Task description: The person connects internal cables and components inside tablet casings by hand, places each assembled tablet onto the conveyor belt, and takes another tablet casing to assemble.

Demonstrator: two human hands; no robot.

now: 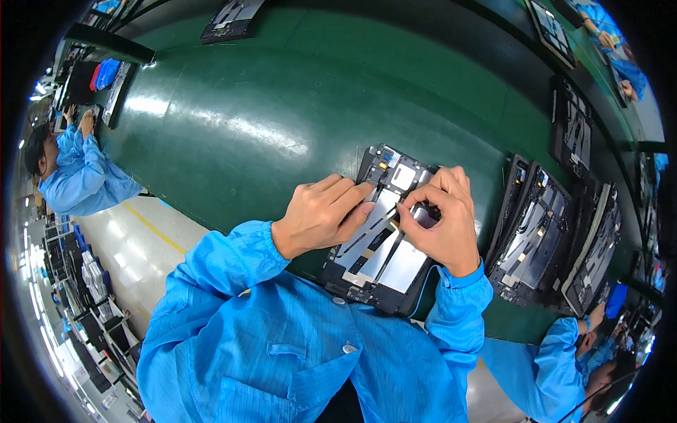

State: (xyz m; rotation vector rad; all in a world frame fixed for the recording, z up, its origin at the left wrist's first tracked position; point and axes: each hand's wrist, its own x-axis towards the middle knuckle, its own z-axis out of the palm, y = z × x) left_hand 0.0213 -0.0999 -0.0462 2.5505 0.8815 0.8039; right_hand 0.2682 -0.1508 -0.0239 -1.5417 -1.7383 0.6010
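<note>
An opened tablet point(403, 266) lies in front of me on the green table, its silver battery panels, black strips and upper circuit parts exposed. My left hand point(326, 213) reaches over its left edge, fingers curled, index fingertip and thumb close to the black strips near the top. Whatever is between those fingertips is too small to make out. Over the tablet's right side is my right hand point(446, 220), thumb and index finger pinched together above the battery panels. The pinch hides what it holds, if anything. A blue wrist strap point(465, 276) circles my right wrist, with a thin cord beside the tablet.
Several opened tablets point(530, 236) lean in a stack at the right of the green table point(233, 141). More devices point(572, 130) lie farther right, and one point(229, 20) at the far edge. Co-workers in blue sit at left point(83, 173) and lower right point(557, 363).
</note>
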